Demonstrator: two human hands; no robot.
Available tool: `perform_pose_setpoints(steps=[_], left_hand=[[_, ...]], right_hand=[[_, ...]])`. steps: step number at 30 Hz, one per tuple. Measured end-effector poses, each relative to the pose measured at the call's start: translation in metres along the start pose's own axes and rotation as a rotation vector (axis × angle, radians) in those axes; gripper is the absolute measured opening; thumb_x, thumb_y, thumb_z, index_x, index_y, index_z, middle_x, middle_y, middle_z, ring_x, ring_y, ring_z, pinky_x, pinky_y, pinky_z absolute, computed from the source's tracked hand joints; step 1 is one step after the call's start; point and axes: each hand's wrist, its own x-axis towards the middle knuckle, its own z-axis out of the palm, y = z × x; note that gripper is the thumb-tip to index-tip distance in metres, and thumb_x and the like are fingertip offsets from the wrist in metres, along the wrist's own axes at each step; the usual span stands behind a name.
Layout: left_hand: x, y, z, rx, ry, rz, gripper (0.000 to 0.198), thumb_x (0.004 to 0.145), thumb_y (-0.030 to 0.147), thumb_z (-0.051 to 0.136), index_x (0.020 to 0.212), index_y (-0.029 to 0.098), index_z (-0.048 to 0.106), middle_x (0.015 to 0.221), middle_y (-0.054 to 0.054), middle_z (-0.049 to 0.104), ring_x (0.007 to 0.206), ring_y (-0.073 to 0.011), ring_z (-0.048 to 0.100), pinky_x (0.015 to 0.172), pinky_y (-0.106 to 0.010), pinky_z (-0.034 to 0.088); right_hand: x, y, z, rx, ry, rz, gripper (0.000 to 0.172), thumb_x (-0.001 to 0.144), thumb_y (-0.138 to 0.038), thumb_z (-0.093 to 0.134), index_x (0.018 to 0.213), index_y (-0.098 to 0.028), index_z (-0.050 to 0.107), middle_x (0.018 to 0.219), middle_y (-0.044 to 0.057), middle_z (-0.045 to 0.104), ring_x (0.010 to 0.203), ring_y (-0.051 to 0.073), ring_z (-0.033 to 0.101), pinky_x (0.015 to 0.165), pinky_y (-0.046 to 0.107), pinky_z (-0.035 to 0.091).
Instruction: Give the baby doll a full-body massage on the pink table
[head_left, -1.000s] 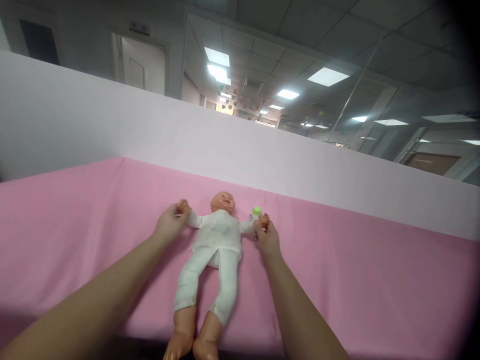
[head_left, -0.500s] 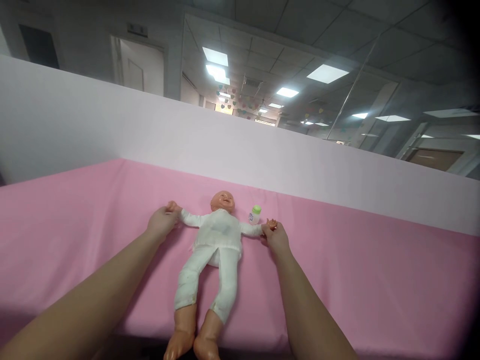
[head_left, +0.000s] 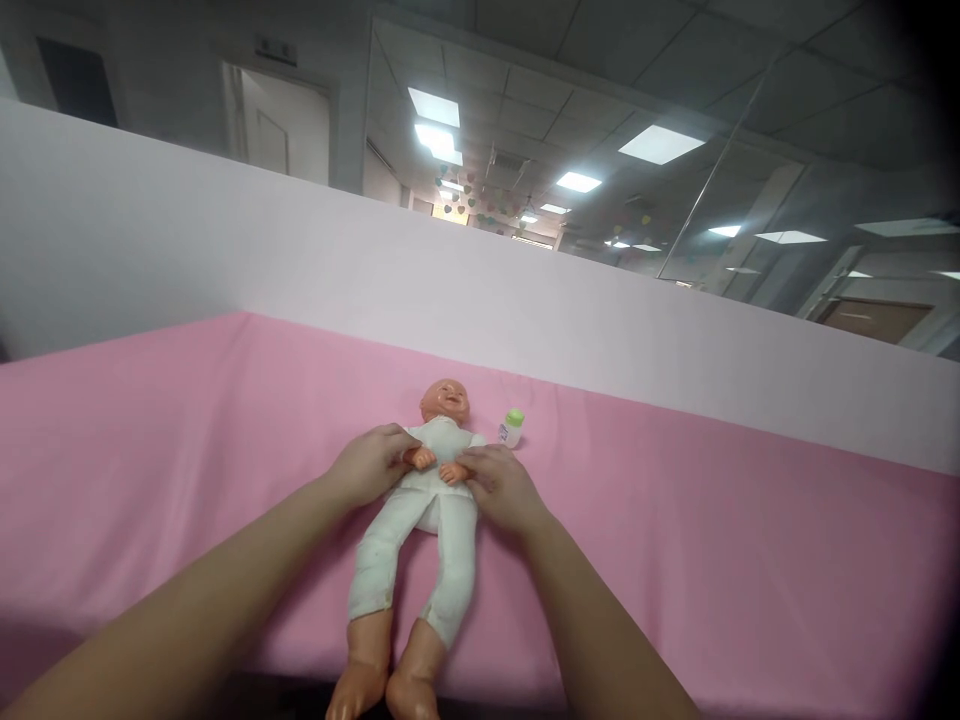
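Observation:
A baby doll (head_left: 431,520) in white clothes lies on its back on a pink sheet (head_left: 187,450), head toward the far wall, bare feet at the near edge. My left hand (head_left: 369,465) is closed on the doll's right arm and holds it folded over the chest. My right hand (head_left: 496,484) is closed on the doll's other arm, also folded inward over the belly. The two small doll hands nearly meet at the middle of the torso.
A small white bottle with a green cap (head_left: 511,427) stands on the sheet just right of the doll's head. A pale partition wall (head_left: 600,330) runs behind the sheet. The sheet's near edge lies just below the doll's feet.
Both of my hands have swung the doll's arms from spread wide out to the sides inward over its chest. The doll's body and the bottle have stayed put.

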Motion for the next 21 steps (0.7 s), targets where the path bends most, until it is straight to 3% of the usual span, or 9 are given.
perform_pose_setpoints(steps=[5, 8, 12, 14, 16, 19, 21], left_hand=[[-0.001, 0.000, 0.003, -0.033, 0.058, -0.097, 0.029, 0.089, 0.042, 0.062, 0.112, 0.029, 0.074, 0.108, -0.005, 0.072, 0.096, -0.0244, 0.067, 0.082, -0.033, 0.050], [0.000, -0.008, 0.003, -0.198, 0.177, -0.302, 0.036, 0.090, 0.053, 0.061, 0.113, 0.027, 0.071, 0.110, -0.005, 0.074, 0.096, -0.0248, 0.069, 0.082, -0.032, 0.052], [0.002, -0.038, -0.005, -0.344, 0.367, -0.644, 0.039, 0.087, 0.057, 0.065, 0.103, 0.021, 0.066, 0.103, -0.007, 0.075, 0.090, -0.0247, 0.070, 0.077, -0.032, 0.054], [0.003, -0.055, -0.009, -0.381, 0.406, -0.752, 0.041, 0.084, 0.056, 0.065, 0.100, 0.018, 0.064, 0.092, -0.010, 0.074, 0.079, -0.0247, 0.071, 0.068, -0.033, 0.055], [0.002, -0.069, -0.011, -0.427, 0.405, -0.825, 0.038, 0.082, 0.052, 0.066, 0.096, 0.017, 0.063, 0.079, -0.009, 0.072, 0.069, -0.0247, 0.070, 0.061, -0.033, 0.055], [0.001, -0.082, -0.010, -0.470, 0.393, -0.884, 0.031, 0.076, 0.045, 0.069, 0.090, 0.018, 0.064, 0.067, -0.008, 0.069, 0.062, -0.0262, 0.070, 0.055, -0.034, 0.055], [0.000, -0.086, -0.009, -0.485, 0.396, -0.888, 0.030, 0.074, 0.043, 0.070, 0.089, 0.018, 0.064, 0.065, -0.008, 0.069, 0.060, -0.0272, 0.070, 0.054, -0.035, 0.055]], right_hand=[[0.000, 0.006, 0.005, 0.099, 0.097, 0.117, 0.035, 0.088, -0.022, 0.067, 0.122, -0.030, 0.075, 0.121, 0.004, 0.075, 0.116, 0.025, 0.064, 0.108, 0.047, 0.049], [-0.001, 0.022, -0.001, 0.359, 0.274, 0.310, 0.040, 0.092, -0.037, 0.065, 0.131, -0.028, 0.068, 0.130, 0.007, 0.071, 0.114, 0.025, 0.067, 0.095, 0.042, 0.058], [-0.005, 0.061, -0.019, 0.638, 0.575, 0.567, 0.063, 0.087, -0.046, 0.070, 0.144, -0.027, 0.051, 0.139, 0.010, 0.065, 0.118, 0.025, 0.067, 0.087, 0.038, 0.062], [-0.010, 0.081, -0.025, 0.713, 0.663, 0.780, 0.066, 0.082, -0.046, 0.073, 0.140, -0.026, 0.047, 0.128, 0.010, 0.071, 0.103, 0.024, 0.073, 0.076, 0.035, 0.064], [-0.014, 0.095, -0.026, 0.724, 0.664, 0.929, 0.063, 0.078, -0.042, 0.075, 0.132, -0.025, 0.048, 0.105, 0.007, 0.075, 0.081, 0.021, 0.075, 0.062, 0.031, 0.062], [-0.019, 0.103, -0.022, 0.715, 0.583, 0.985, 0.048, 0.069, -0.033, 0.080, 0.109, -0.023, 0.055, 0.073, -0.001, 0.067, 0.053, 0.017, 0.064, 0.044, 0.026, 0.052], [-0.019, 0.102, -0.019, 0.705, 0.540, 0.982, 0.039, 0.067, -0.030, 0.081, 0.097, -0.023, 0.056, 0.063, -0.004, 0.061, 0.047, 0.015, 0.057, 0.039, 0.025, 0.047]])
